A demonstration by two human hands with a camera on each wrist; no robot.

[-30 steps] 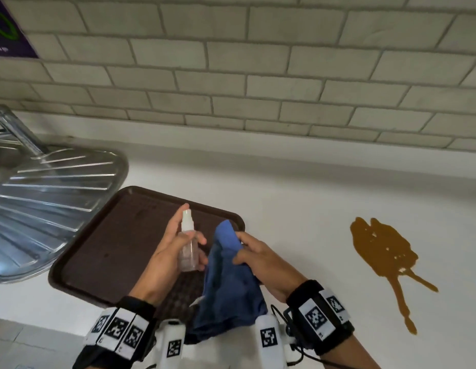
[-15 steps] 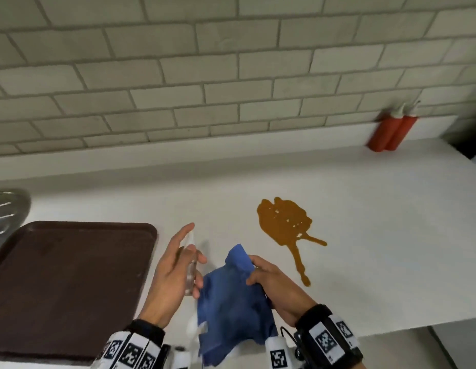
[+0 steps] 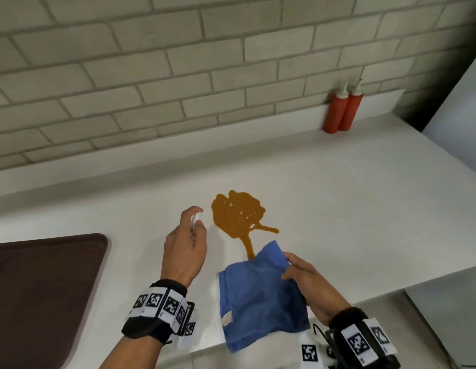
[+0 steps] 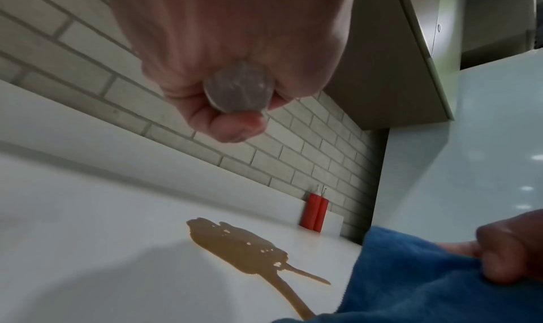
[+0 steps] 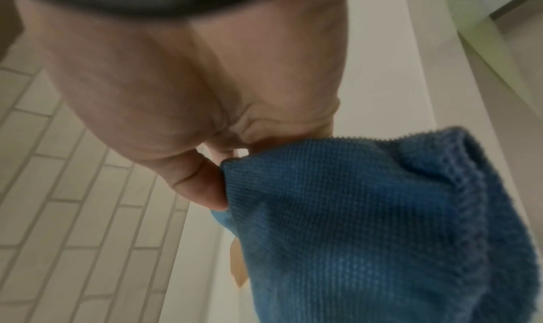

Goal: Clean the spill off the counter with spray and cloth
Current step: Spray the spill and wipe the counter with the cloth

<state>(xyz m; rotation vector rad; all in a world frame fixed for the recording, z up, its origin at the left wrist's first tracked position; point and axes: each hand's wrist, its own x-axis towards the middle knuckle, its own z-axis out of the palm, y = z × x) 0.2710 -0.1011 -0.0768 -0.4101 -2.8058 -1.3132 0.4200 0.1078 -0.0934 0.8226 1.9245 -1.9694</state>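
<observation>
The left hand (image 3: 185,251) sits at centre frame in the head view, its grip curled round a small clear spray bottle (image 3: 194,222); the index finger arches over the top of it. In the left wrist view the bottle's round base (image 4: 238,87) faces the camera, ringed by the fingers (image 4: 232,123), so its long axis runs along the line of the hand, top end away toward the brick wall (image 3: 151,83). Which way the nozzle faces cannot be told. The bottle is held above the white worktop (image 3: 351,198), just left of the brown spill (image 3: 238,215), which lies at centre frame with a thin tail running toward the lower edge.

The right hand (image 3: 308,286), lower right of frame, pinches a blue cloth (image 3: 258,294) by one edge between thumb and fingers (image 5: 199,186). The cloth hangs slack; its upper corner covers the end of the spill's tail. A dark brown tray (image 3: 45,288) lies at lower left. Two red squeeze bottles (image 3: 343,110) stand against the wall at upper right.
</observation>
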